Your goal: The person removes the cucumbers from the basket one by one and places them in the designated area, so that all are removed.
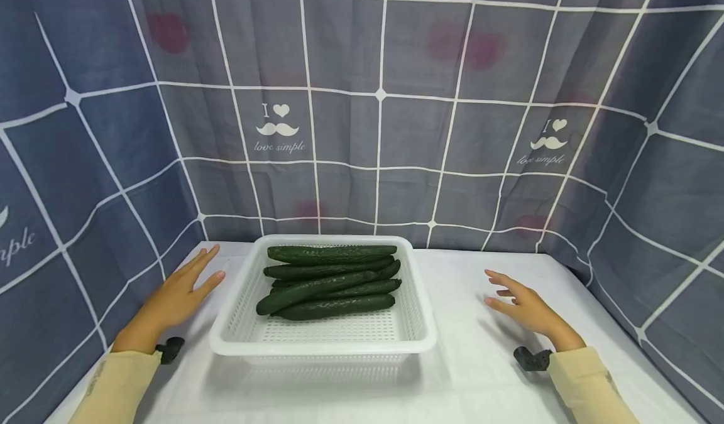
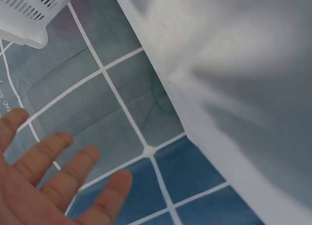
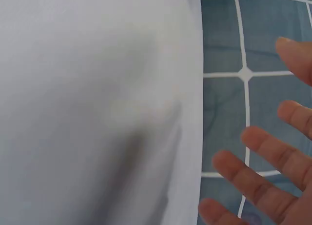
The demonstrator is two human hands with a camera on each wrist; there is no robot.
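Several dark green cucumbers (image 1: 334,308) lie piled in the back part of a white perforated basket (image 1: 322,348), which stands on the white table. To the left of the basket is the left hand (image 1: 172,298), fingers extended and apart from it, holding nothing. The right hand (image 1: 526,308) hovers over the table some way right of the basket, its fingers spread and slightly bent, with nothing in it. In the left wrist view the left hand (image 2: 63,181) shows spread fingers, with a corner of the basket (image 2: 36,34) at the top left. The right wrist view shows the right hand (image 3: 273,176) with separated fingers.
The white tabletop (image 1: 475,374) extends around the basket. Behind it and at both sides hang grey-blue curtains (image 1: 351,129) with white grid lines and printed lettering. A black wrist device (image 1: 170,350) is worn on the left wrist and another (image 1: 533,359) on the right.
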